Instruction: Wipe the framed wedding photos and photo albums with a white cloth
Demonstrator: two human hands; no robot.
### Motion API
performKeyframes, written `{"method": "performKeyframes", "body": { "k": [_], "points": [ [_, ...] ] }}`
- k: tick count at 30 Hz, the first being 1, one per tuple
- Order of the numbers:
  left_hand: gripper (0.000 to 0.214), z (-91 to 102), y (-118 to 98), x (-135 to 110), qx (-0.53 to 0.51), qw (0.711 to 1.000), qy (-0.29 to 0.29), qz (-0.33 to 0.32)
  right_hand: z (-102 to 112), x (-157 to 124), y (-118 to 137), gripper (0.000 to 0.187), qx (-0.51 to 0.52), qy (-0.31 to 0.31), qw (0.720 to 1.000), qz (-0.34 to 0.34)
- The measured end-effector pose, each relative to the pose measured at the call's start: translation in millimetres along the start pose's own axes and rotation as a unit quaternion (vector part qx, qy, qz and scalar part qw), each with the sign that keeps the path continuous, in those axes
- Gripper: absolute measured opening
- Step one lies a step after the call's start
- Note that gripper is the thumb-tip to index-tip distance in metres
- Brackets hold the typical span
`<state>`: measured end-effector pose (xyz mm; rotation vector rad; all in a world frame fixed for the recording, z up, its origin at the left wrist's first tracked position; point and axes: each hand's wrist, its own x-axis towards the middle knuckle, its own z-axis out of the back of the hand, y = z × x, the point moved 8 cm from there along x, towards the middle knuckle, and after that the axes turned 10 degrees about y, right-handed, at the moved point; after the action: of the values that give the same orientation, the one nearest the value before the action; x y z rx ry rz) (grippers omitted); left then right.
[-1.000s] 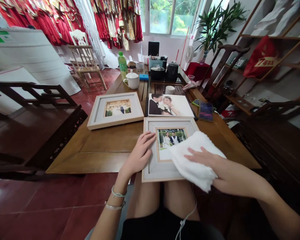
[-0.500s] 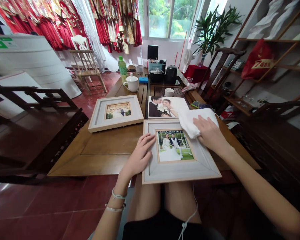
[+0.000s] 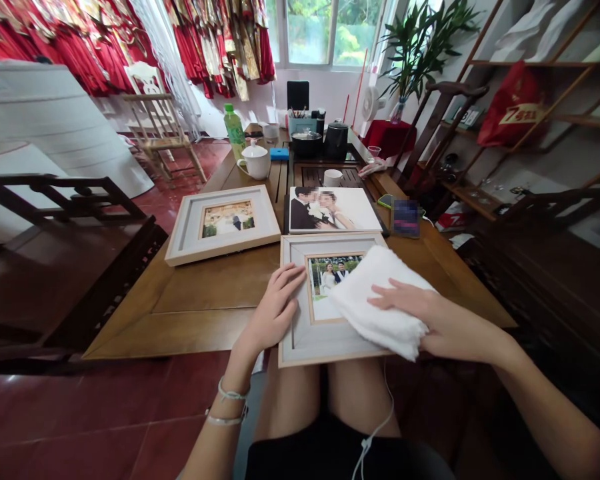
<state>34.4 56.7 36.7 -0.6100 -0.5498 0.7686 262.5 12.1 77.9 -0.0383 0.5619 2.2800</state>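
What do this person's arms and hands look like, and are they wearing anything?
The left hand and right hand wear no gloves, and no sleeves show on the forearms. The left wrist has two bracelets: a pale, thin band and a shiny, silvery one. I see nothing on the right wrist.

Near photo [image 3: 325,280]: right part hidden behind the white cloth [image 3: 380,287] and right hand [image 3: 415,310] (the frame's [image 3: 300,345] near right corner too).
Cloth underside: out of sight.
Phone screen [image 3: 405,219]: pixelated, unreadable.
Wide print [image 3: 353,213]: heads pixelated.
Red garments [image 3: 85,67]: cut off by the top edge.
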Motion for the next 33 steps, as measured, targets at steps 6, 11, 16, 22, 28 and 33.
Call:
{"method": "performKeyframes", "body": {
  "k": [6, 11, 16, 22, 28, 33],
  "points": [
    [0.053, -0.1, 0, -1, 0.006, 1.0, 0.001, -0.004, 1, -9, -3, 0.05, 0.029, 0.026, 0.999, -0.001],
    [0.053, 0.2, 0, -1, 0.005, 1.0, 0.001, -0.006, 34, 27, -44, 0.039, -0.029, -0.12, 0.992, 0.015],
    [0.053, 0.4, -1, -1, 0.007, 1.0, 0.008, 0.001, 60, 65, -69, 0.055, -0.121, -0.236, 0.963, -0.044],
    [0.052, 0.5, -1, 0, 0.012, 1.0, 0.008, -0.001, 36, 94, -45, 0.062, -0.074, -0.116, 0.99, 0.016],
    [0.053, -0.5, 1, -1, 0.008, 1.0, 0.002, -0.009, 7, 44, -2, 0.069, 0.039, 0.045, 0.998, -0.006],
    [0.053, -0.8, 2, -1, 0.012, 1.0, 0.002, -0.009, -2, -23, 14, 0.071, 0.083, 0.125, 0.988, -0.032]
  ]
}}
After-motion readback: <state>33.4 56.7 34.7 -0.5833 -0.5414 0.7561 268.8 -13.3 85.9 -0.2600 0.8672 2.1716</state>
